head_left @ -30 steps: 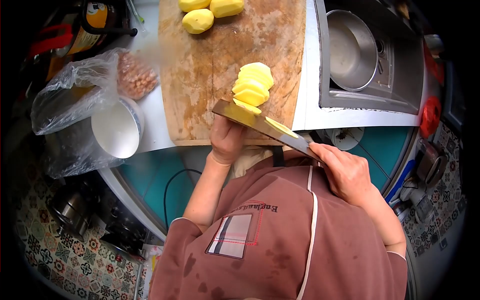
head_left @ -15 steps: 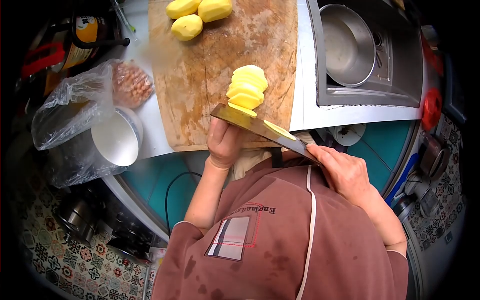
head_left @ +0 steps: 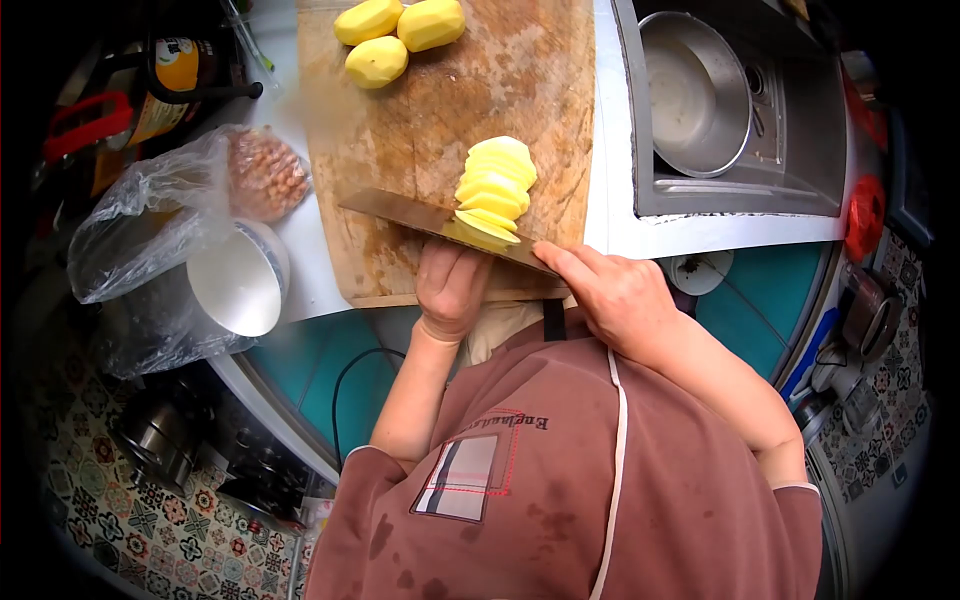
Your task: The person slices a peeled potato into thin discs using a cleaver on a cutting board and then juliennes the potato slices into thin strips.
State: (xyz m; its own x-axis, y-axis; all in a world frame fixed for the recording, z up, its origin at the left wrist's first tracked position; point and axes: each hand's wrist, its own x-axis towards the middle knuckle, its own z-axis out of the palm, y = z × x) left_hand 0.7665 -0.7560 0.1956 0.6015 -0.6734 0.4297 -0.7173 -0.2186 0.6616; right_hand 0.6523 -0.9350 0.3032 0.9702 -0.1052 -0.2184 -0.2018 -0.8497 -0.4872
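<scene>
White counter [head_left: 620, 232] carries a stained wooden board [head_left: 395, 130], with a grey sink [head_left: 800, 192] to its right. On the board's near half: fanned yellow slices [head_left: 497, 182], potato by the look, lapping one another, the nearest against the knife [head_left: 415, 214].

Right hand [head_left: 622, 300]: closed round the handle end. Left hand [head_left: 453, 290]: bent, just behind the blade; fingertips hidden, so cannot tell whether it grips an uncut piece.

Method, judged: slicing in hand. Keep left fingertips curled back, knuckles guiding the flat; stroke even, slices of like thickness; ease off any slice clinging to the steel before the next cut.

Edges: both hands work close to the board's near edge, apron just beyond; little margin that side, I judge. Open wood lies left of the slices and between them and three whole peeled potatoes [head_left: 377, 62] at the far left. Bowl [head_left: 236, 282] and bagged nuts [head_left: 267, 172] sit off the left edge, apart from the blade tip
</scene>
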